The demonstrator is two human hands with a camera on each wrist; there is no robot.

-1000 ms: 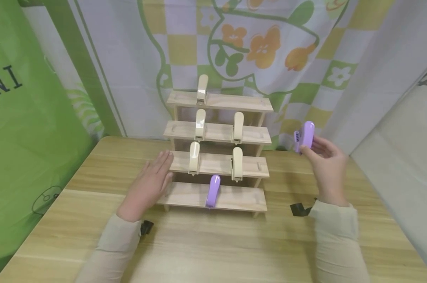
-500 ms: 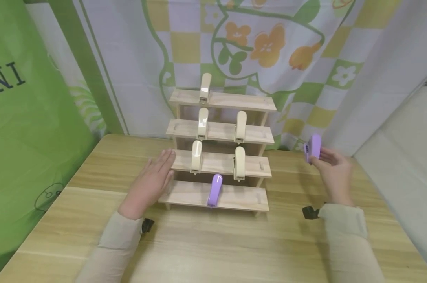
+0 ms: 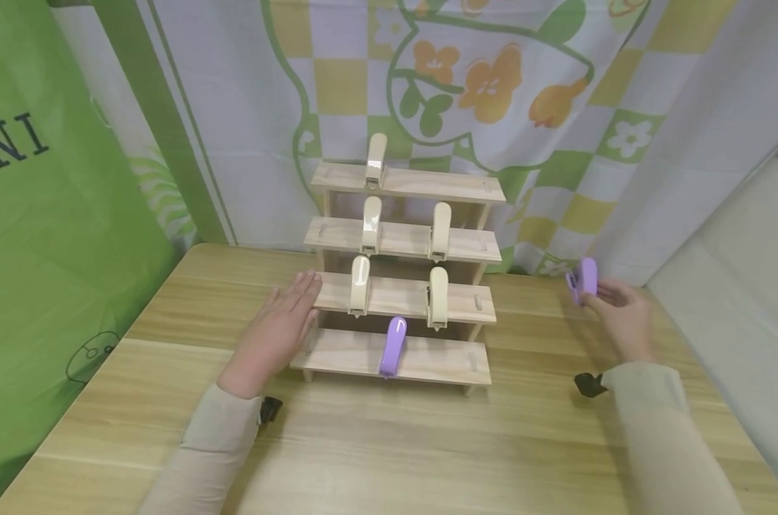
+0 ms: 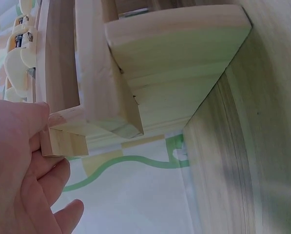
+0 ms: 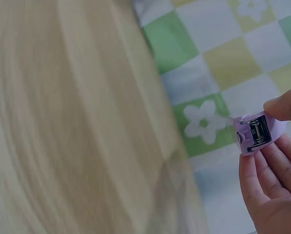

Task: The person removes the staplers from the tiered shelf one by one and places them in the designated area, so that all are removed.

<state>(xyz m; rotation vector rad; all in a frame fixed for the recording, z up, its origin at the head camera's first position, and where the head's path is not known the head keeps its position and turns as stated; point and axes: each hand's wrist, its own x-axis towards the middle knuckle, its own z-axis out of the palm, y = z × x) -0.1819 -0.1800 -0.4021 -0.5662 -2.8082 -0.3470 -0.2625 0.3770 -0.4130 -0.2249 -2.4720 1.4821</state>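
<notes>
My right hand (image 3: 623,318) pinches a light purple stapler (image 3: 585,280) between thumb and fingers, over the table's right side near the curtain. In the right wrist view this stapler (image 5: 256,132) shows a dark metal inside. My left hand (image 3: 274,332) rests with straight fingers against the left end of a four-step wooden rack (image 3: 462,361), at the second step from the bottom. Another purple stapler (image 3: 393,347) lies on the lowest step. Cream staplers stand above it: two on the second step, such as this right-hand stapler (image 3: 437,299), two on the third and one on top.
A wood-grain table (image 3: 389,450) carries the rack in its middle. Behind it hangs a patterned curtain (image 3: 340,86). A green cloth (image 3: 60,236) closes off the left side, and a pale cloth (image 3: 743,265) stands along the right edge.
My right hand has moved right and downward, carrying the purple stapler toward the table's back right. My left hand stays on the rack, and the staplers on it have not moved.
</notes>
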